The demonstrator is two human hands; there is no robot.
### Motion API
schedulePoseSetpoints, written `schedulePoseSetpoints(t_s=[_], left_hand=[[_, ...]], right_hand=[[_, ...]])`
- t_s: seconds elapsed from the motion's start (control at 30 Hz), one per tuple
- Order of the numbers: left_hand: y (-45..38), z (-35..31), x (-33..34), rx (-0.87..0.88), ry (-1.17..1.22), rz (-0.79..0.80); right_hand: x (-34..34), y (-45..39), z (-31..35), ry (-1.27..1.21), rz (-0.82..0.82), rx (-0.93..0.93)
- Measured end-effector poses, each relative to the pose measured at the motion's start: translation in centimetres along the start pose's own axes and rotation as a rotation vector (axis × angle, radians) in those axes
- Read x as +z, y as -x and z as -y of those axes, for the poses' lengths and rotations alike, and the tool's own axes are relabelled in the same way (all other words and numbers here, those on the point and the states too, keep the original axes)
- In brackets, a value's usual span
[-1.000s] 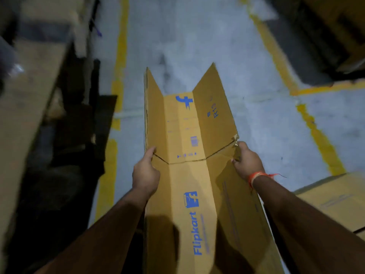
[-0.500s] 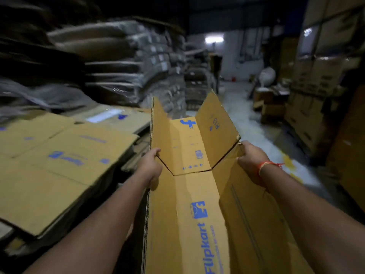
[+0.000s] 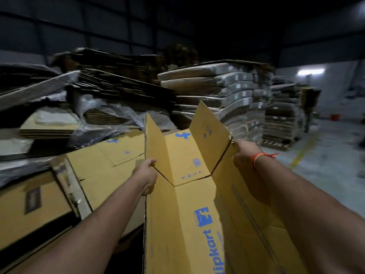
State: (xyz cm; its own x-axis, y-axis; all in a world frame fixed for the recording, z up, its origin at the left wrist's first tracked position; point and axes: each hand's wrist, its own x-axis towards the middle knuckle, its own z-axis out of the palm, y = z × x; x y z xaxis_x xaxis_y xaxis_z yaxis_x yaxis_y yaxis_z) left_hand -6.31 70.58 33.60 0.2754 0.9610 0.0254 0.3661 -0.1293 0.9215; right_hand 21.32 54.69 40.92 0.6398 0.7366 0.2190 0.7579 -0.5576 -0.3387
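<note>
A long, unfolded yellow-brown corrugated cardboard box with blue printing [image 3: 183, 194] is held out in front of the person. Its long axis runs from near to far, with the open end flaps pointing away and up. The left hand [image 3: 145, 175] grips its left wall, fingers curled over the edge. The right hand [image 3: 246, 155] grips the right wall the same way. Flattened cardboard boxes [image 3: 102, 161] lie stacked on the left.

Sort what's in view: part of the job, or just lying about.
Job: box, gripped at its sides by the left hand and right hand.
Lying about: flat cartons, wrapped stacks, lamp.
</note>
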Motion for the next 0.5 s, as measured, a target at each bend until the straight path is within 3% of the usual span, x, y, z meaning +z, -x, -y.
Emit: schedulePoseSetpoints(t_s=[0.27,0.5], left_hand=[[-5.0,3.3,-5.0,-0.106,0.031,-0.135],[-9.3,5.7,-4.0,-0.205,0.080,-0.254]], right_hand=[[5.3,-9.3,4.7,-0.055,0.096,-0.144],[10.7,-19.2,7.2,-0.065,0.189,-0.307]])
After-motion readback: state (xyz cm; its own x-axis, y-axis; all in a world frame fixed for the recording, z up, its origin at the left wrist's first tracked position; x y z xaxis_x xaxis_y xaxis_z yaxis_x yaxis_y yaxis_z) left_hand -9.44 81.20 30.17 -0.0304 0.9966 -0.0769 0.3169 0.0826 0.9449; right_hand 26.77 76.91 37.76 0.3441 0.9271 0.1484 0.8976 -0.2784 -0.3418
